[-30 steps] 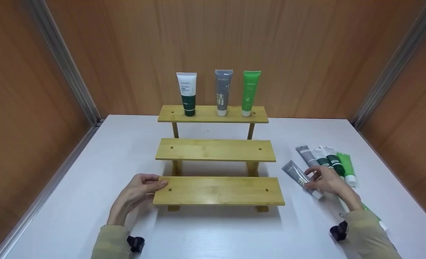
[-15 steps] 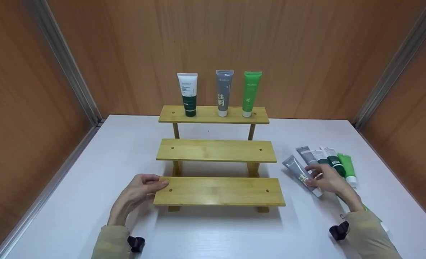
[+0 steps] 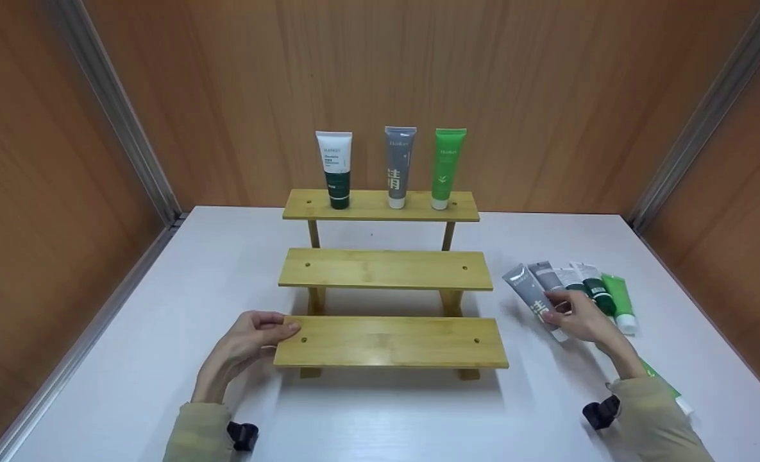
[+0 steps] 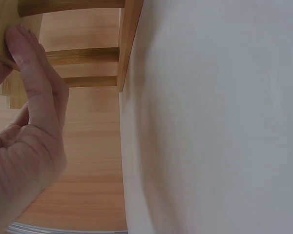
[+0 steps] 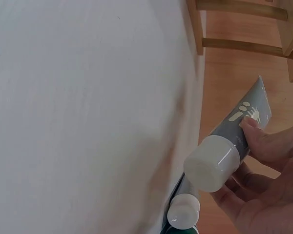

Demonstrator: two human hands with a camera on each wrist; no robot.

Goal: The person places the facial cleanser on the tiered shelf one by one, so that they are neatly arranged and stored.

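Observation:
A three-tier bamboo display stand (image 3: 389, 343) is in the middle of the table. My left hand (image 3: 242, 339) grips the left end of its lowest board, thumb on top and fingers underneath; the left wrist view shows those fingers (image 4: 36, 92) against the board. To the right of the stand, my right hand (image 3: 582, 319) pinches a grey cosmetic tube (image 3: 526, 287) between thumb and fingers. In the right wrist view this tube (image 5: 246, 114) is tilted and its white cap faces the camera. On the top tier stand a white-and-dark-green tube (image 3: 336, 157), a grey tube (image 3: 398, 160) and a green tube (image 3: 447, 163).
Beyond my right hand lie another grey tube (image 3: 545, 274), white-and-dark-green tubes (image 3: 596, 292) and a green tube (image 3: 620, 300). One more green tube (image 3: 662, 378) is partly hidden by the right sleeve. Wooden panels (image 3: 380, 77) enclose the white table (image 3: 380, 423).
My right hand has lifted the grey tube off the table, its flat end rising and the cap end following. The left hand stays on the stand.

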